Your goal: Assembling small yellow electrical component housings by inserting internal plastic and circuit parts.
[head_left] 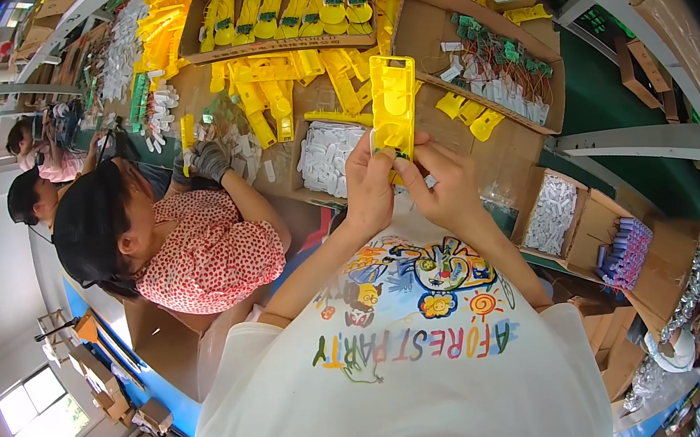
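you hold a yellow shell (pixel 394 95) out in front of your chest, above the near side of the bench (pixel 500 156). it is long, narrow and bright, with a smooth plastic gloss, and stands nearly upright in the view, its top leaning slightly to the right. a raised rim runs along its sides, and its upper end is squared with softened corners. small shaped details break up its face, though glare makes them hard to read. a small dark green piece (pixel 400 154) sits low on it, by your thumbs, and a thin white strand shows along its left edge.

your hands share the lower end: the left hand (pixel 371 188) is closed in a pinch on its left side, the right hand (pixel 448 182) pinches from the right, and the fingers hide that end. beyond it, similar yellow pieces stand in a carton (pixel 212 58). white parts (pixel 329 158) lie just left of your hands, and green boards (pixel 490 40) with wires lie farther right.
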`<state>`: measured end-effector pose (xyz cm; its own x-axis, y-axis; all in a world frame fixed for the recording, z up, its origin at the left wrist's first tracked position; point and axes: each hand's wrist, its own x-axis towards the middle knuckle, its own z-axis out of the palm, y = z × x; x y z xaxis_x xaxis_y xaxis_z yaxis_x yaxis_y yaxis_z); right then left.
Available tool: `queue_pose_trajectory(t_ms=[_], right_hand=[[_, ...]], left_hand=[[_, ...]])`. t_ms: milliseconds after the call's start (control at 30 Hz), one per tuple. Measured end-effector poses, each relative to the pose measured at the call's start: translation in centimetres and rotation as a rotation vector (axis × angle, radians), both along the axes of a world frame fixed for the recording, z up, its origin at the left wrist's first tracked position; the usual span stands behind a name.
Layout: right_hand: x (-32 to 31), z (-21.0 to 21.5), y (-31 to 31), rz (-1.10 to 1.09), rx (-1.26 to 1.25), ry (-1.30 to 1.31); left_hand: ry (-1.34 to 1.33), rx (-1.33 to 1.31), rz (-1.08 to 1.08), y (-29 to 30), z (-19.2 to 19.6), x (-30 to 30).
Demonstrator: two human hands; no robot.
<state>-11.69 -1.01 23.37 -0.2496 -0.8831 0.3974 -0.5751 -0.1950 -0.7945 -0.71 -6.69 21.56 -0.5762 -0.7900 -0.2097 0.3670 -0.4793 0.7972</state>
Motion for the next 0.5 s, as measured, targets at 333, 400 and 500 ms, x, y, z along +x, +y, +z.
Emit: queue_pose_trajectory(t_ms=[333,400,500], right_hand=[[-0.9,-0.3,0.2,0.096,0.077,-0.157],[-0.9,-0.7,0.2,0.084,0.056,-0.143],[-1.2,-1.8,0.2,0.078,0.077,-0.132]], left_hand=[[0.023,-0.010,0.005,0.4,-0.3,-0.1],[0.008,-0.042,-0.004,0.4,-1.2,-0.1],[-0.043,-0.057,-0.051,-0.2,-2.0,0.0]])
